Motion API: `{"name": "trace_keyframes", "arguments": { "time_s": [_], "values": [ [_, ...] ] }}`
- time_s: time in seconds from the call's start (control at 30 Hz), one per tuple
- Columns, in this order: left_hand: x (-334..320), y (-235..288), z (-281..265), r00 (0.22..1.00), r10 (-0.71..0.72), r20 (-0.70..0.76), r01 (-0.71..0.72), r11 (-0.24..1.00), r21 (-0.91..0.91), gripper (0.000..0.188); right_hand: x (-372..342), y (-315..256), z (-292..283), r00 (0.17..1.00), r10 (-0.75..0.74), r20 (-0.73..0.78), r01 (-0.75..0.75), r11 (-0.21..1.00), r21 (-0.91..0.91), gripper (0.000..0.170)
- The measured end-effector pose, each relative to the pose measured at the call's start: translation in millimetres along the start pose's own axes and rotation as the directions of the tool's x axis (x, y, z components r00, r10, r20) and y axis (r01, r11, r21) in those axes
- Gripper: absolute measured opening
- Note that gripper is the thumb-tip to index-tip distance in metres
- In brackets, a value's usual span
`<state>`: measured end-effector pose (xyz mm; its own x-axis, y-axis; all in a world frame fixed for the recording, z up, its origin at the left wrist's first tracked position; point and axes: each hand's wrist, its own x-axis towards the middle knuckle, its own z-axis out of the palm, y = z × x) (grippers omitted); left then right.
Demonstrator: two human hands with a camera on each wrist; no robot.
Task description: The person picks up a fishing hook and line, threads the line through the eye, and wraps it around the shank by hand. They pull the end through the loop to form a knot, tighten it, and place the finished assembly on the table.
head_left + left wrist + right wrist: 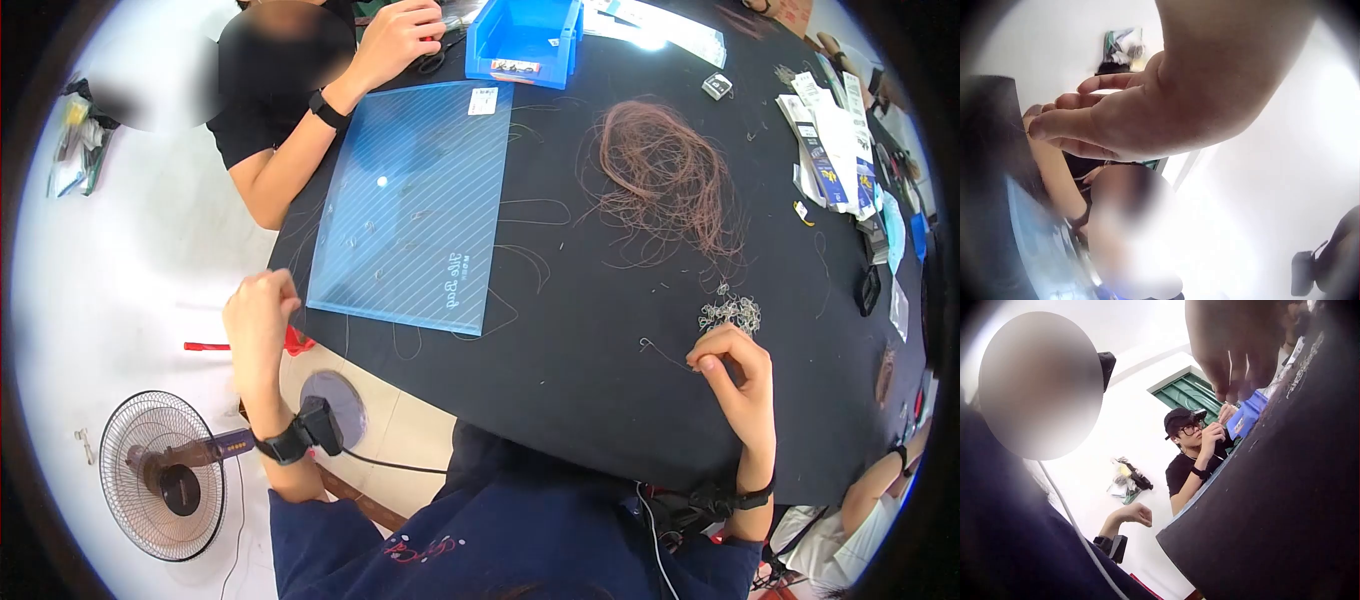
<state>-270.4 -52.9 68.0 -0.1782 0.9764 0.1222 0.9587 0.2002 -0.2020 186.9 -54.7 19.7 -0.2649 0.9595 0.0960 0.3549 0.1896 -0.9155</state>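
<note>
My right hand (738,380) pinches a thin line (668,358) between thumb and fingertips, low over the black table. A small metal clip (646,344) hangs at the line's far end. Just beyond the fingers lies a pile of small metal clips (735,310). Raised at the table's left edge, my left hand (258,312) has thumb and fingertips together. In the left wrist view a hair-thin strand (1020,129) shows at its fingertips. A blue transparent file bag (410,210) lies nearby, with several small loops of line on it.
A tangled bundle of brown line (665,170) lies mid-table. Behind it are a blue bin (525,45) and a small box (716,86). Packets (830,140) crowd the right side. Another person's arm (345,95) reaches in across the table. A fan (165,480) stands at left.
</note>
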Motion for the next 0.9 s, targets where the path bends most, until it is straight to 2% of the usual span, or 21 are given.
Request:
{"name": "trace_keyframes", "arguments": {
  "time_s": [0.13,0.23,0.43,0.53,0.63,0.9],
  "values": [
    [24.8,3.0,7.6,0.996,0.087,0.003,-0.087,0.996,-0.031,0.013,0.7,-2.3,0.1,0.999,-0.012,0.040,0.013,1.000,-0.025,0.005],
    [28.8,13.8,1.9,0.994,0.103,0.023,-0.101,0.992,-0.078,0.012,1.0,-2.8,-0.2,0.998,-0.016,0.053,0.018,0.999,-0.033,0.005],
    [36.1,12.2,13.3,0.967,0.253,0.039,-0.239,0.945,-0.222,0.013,2.0,-1.4,-1.0,0.998,-0.029,0.061,0.032,0.999,-0.042,0.005],
    [39.9,7.3,24.1,0.960,0.271,0.075,-0.232,0.914,-0.334,0.015,2.3,-0.8,-0.6,0.998,-0.032,0.057,0.034,0.998,-0.046,0.005],
    [45.9,4.9,29.7,0.950,0.313,0.003,-0.290,0.883,-0.369,0.017,2.7,-0.9,-1.0,0.998,-0.031,0.055,0.034,0.998,-0.050,0.005],
    [52.8,-6.3,37.3,0.978,0.208,0.022,-0.189,0.925,-0.330,0.017,2.4,-1.3,-0.8,0.999,-0.015,0.039,0.017,0.999,-0.038,0.004]
  ]
}}
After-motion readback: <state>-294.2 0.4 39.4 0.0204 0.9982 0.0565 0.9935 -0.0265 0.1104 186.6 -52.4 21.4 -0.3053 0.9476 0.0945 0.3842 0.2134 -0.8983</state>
